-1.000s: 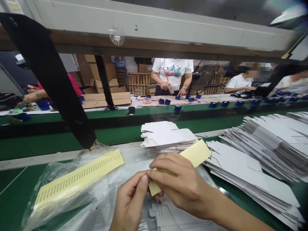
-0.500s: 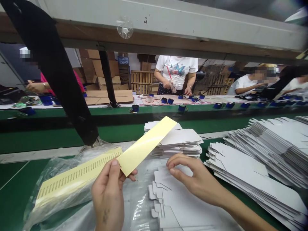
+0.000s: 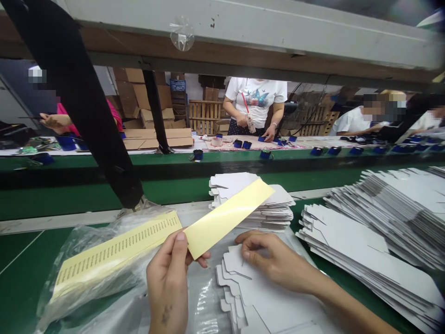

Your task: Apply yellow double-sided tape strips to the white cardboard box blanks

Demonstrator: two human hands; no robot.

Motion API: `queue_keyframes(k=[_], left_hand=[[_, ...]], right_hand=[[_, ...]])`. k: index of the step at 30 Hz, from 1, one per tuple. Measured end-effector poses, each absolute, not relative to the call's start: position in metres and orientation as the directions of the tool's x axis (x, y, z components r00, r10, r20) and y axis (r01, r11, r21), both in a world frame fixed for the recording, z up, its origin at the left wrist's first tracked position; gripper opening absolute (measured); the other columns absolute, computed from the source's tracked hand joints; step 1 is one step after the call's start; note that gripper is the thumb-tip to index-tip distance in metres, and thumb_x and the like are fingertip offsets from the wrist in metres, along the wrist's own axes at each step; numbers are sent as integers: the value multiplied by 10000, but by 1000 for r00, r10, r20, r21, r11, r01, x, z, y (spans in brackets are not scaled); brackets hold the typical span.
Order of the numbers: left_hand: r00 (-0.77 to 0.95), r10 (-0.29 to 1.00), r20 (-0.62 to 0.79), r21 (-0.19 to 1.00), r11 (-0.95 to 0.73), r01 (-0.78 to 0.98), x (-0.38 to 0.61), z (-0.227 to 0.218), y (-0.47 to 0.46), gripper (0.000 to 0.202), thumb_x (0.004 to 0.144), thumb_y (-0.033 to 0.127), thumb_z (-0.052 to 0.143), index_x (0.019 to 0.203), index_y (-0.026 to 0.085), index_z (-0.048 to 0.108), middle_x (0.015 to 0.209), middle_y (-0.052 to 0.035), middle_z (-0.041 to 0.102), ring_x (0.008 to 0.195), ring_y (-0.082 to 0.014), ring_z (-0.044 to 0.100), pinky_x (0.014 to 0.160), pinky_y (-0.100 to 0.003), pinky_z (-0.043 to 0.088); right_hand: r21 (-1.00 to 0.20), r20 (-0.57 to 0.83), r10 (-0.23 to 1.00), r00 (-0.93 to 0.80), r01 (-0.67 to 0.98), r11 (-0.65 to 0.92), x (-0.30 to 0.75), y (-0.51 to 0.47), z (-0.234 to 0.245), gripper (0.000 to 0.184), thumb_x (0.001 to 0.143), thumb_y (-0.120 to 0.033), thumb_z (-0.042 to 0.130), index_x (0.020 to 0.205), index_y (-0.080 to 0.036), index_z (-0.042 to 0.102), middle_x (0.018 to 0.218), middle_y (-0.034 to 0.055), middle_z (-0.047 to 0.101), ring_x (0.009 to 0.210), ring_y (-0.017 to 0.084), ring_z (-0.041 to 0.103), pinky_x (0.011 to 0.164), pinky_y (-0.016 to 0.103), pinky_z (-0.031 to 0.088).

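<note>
So the left hand (image 3: 170,278) has the yellow strip (image 3: 229,215) pinched by its near end, thumb on top; the right hand (image 3: 278,260) is half curled just over the flat white boxes (image 3: 271,299), and I can't tell if there's anything tiny in its fingertips; strip's up between the hands and the back stack (image 3: 269,215); I reckon that one-ended grip could let it sag or twist, and a bump from the right hand could skew the loosely piled boxes; its long axis slants away and rightward, far end over that stack.
</note>
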State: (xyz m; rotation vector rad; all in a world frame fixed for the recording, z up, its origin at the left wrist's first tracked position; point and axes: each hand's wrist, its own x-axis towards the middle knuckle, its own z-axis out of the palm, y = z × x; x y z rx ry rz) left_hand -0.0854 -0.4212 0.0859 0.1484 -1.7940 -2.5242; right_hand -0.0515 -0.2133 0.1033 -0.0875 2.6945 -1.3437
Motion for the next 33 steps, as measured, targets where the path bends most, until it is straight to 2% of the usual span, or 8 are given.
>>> queue_keyframes(k=[3,7,12,17,27,33], left_hand=[[-995,-78,-63,938,-346,-32,-85,86,-421,395,770,525,763,939,169,730,920,-58,722,630,-163,627,550,-294,526],[-995,-67,-75,939,-342,-47,-85,86,-422,399,770,530,762,935,168,732,928,-53,711,629,-162,633,569,-298,534],[-995,-68,-74,938,-342,-46,-86,85,-423,375,775,513,760,916,167,728,919,-49,707,619,-163,632,580,-303,536],[-996,-47,-72,938,-344,-52,-85,86,-422,374,777,507,759,925,165,726,891,-52,703,626,-172,629,577,-305,536],[-997,-34,-72,942,-332,-57,-84,86,-421,410,769,541,763,931,167,721,894,-51,695,645,-174,632,574,-298,535],[-996,-42,-79,937,-345,-60,-83,87,-420,399,763,522,767,919,159,718,897,-56,700,641,-173,635,562,-295,528]], right_hand=[[-792,-94,-137,-986,-9,611,-53,-213,106,151,905,-237,551,767,-201,601,1128,82,688,1070,260,627,909,361,467],[-777,-96,-176,-980,-37,628,-55,-213,109,176,905,-208,522,741,-199,585,990,61,705,936,233,641,829,336,479],[-801,-70,-207,-976,-69,594,-54,-214,113,181,891,-185,544,724,-195,613,1031,54,714,943,220,649,867,322,490],[-812,-58,-213,-975,-78,578,-53,-212,114,172,917,-211,544,763,-210,620,975,35,710,945,221,651,869,326,497],[-756,-92,-209,-974,-68,651,-52,-216,114,160,899,-156,547,784,-196,650,980,51,689,962,229,651,886,350,493],[-745,-50,-215,-975,-107,659,-54,-217,109,178,887,-120,539,782,-196,661,1041,51,697,1005,229,647,891,344,486]])
